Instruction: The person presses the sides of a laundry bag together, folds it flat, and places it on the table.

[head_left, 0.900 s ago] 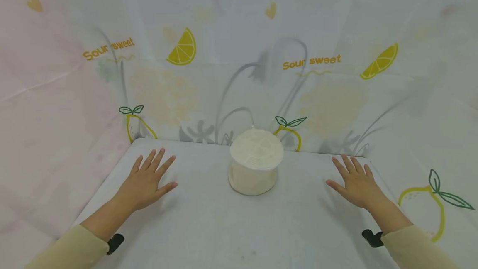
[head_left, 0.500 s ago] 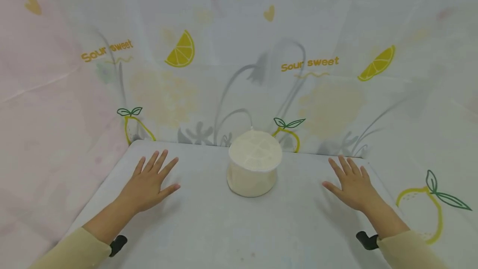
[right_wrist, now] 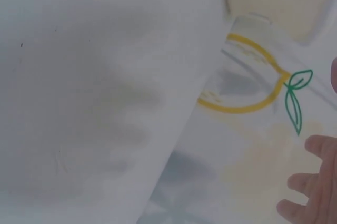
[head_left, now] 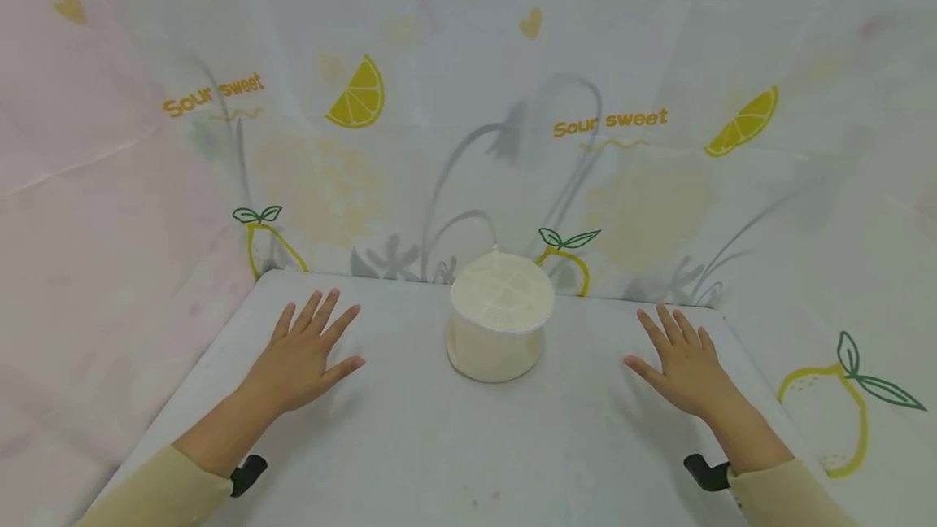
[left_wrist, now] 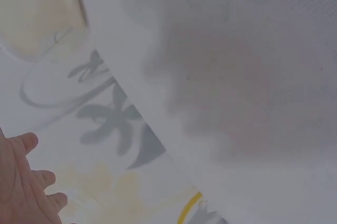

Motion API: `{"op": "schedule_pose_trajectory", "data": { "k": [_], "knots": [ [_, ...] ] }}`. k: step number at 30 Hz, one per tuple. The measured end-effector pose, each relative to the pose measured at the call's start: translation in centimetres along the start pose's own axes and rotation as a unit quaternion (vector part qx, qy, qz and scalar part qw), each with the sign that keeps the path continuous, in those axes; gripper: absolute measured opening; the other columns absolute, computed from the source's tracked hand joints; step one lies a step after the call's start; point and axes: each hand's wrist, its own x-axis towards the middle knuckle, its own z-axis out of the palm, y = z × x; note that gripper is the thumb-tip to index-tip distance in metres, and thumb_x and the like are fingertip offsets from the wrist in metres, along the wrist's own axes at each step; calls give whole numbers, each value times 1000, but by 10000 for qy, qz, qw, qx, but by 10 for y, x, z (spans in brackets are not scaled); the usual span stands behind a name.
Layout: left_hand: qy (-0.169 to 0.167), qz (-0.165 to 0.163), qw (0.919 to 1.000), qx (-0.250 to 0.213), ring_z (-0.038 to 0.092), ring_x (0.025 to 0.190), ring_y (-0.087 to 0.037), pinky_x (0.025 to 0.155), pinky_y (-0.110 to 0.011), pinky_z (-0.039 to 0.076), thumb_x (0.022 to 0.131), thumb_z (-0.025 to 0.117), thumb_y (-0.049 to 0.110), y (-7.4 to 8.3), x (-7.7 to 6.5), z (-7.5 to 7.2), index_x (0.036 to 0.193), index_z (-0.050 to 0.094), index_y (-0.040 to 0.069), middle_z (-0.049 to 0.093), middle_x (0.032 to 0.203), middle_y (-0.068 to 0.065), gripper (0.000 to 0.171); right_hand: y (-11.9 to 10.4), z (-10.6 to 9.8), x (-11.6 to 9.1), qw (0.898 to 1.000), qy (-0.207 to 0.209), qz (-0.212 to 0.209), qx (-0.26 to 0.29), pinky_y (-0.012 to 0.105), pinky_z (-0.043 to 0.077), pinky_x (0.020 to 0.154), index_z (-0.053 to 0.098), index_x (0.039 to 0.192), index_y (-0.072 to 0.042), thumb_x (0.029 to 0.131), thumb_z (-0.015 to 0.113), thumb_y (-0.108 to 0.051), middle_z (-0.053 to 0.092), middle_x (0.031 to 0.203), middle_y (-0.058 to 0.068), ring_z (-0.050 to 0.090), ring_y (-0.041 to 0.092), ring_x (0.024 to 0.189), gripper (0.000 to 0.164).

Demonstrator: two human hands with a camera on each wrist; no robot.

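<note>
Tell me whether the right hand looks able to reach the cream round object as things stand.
Probably yes: the right hand is open, off to one side of the cream round object, and nothing visible stands between them.

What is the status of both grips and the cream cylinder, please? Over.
Left grip, right grip: open, empty. Cylinder: upright on table, between them, untouched. No obstacle seen in between.

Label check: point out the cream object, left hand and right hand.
Cream object (head_left: 500,315): head view, its flat top.
Left hand (head_left: 293,364): head view, its back.
Right hand (head_left: 685,371): head view, its back.
</note>
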Motion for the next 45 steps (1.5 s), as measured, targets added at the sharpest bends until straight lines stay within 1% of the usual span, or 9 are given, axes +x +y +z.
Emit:
{"op": "schedule_pose_trajectory", "data": {
  "k": [4,13,18,23,27,32,34,39,45],
  "knots": [
    [-9,18,10000,-25,-4,140,-28,107,-57,3,86,34,69,3,2,1,147,23,23,11,153,-14,77,-2,2,-1,9997,88,40,206,68,7,99,15,148,-14,90,45,-56,9,151,24,7,45,135,78],
    [126,9,9997,-187,4,140,-31,107,-56,4,86,37,68,15,5,4,146,25,24,14,153,-13,76,-15,8,0,9982,404,-94,427,69,12,97,23,146,-11,89,50,-53,17,148,25,12,45,135,76],
    [137,4,9994,-304,0,140,-29,108,-56,2,86,35,68,21,6,8,147,22,24,11,153,-13,76,-21,11,1,9974,453,-129,540,68,13,97,23,146,-10,89,51,-52,17,148,26,12,45,135,76],
    [230,-111,9987,-432,-3,141,-26,107,-56,4,86,37,67,26,9,8,147,22,25,10,153,-13,76,-26,15,4,9954,519,-138,791,66,13,99,22,146,-9,90,51,-49,16,148,26,10,43,136,75],
    [190,-176,9981,-554,-4,141,-26,107,-58,4,87,38,67,32,11,7,148,21,24,8,154,-13,77,-31,16,5,9933,597,-182,978,63,14,101,23,146,-7,90,53,-47,17,147,28,11,44,135,75],
    [212,-171,9962,-828,-3,140,-28,107,-57,3,87,41,64,40,15,10,147,22,24,8,154,-12,75,-36,19,7,9910,797,-251,1043,65,16,99,25,145,-8,89,55,-45,20,146,26,13,44,135,73],
    [270,-151,9955,-890,0,140,-29,107,-57,4,87,43,63,43,17,14,147,22,24,10,153,-12,75,-38,20,8,9894,914,-297,1090,65,17,98,26,145,-9,89,55,-44,22,146,26,15,44,134,72],
    [341,-94,9951,-920,5,140,-32,107,-57,7,87,41,64,50,21,21,147,21,26,14,153,-13,74,-45,21,11,9839,1198,-405,1264,65,20,96,31,142,-7,89,57,-39,27,144,25,20,44,131,67],
    [342,-107,9930,-1126,6,140,-32,107,-56,6,88,40,64,59,28,21,147,21,26,15,153,-12,73,-53,20,17,9763,1467,-474,1522,63,22,97,36,140,-8,89,60,-34,30,142,25,24,45,129,62]
  ]
}}
